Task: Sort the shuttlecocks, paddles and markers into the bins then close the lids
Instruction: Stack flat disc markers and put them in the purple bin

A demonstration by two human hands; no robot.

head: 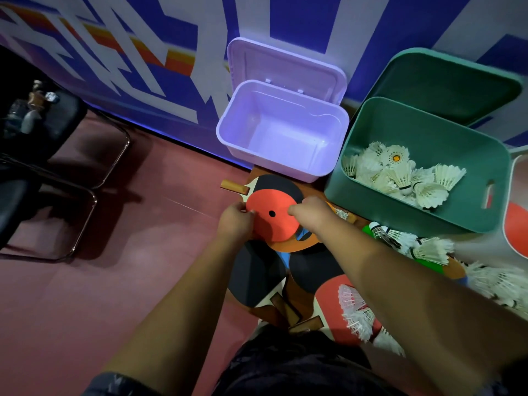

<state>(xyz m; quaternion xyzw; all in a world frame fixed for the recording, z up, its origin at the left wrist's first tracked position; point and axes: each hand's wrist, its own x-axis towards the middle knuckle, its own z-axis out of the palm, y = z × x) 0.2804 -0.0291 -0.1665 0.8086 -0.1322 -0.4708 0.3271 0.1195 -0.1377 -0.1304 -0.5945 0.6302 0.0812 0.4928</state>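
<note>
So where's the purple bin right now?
In the head view the purple bin sits upper centre, lid open, against the wall, just left of the green bin and beyond the red paddle.

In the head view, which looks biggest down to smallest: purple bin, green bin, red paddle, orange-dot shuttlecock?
1. green bin
2. purple bin
3. red paddle
4. orange-dot shuttlecock
The green bin sits nearer, so its lead is unsure.

Matt red rubber paddle [273, 214], wooden handle [234, 186]; smooth glossy plastic lilac bin [281, 132]; feathered white shuttlecocks [400, 174].
</note>
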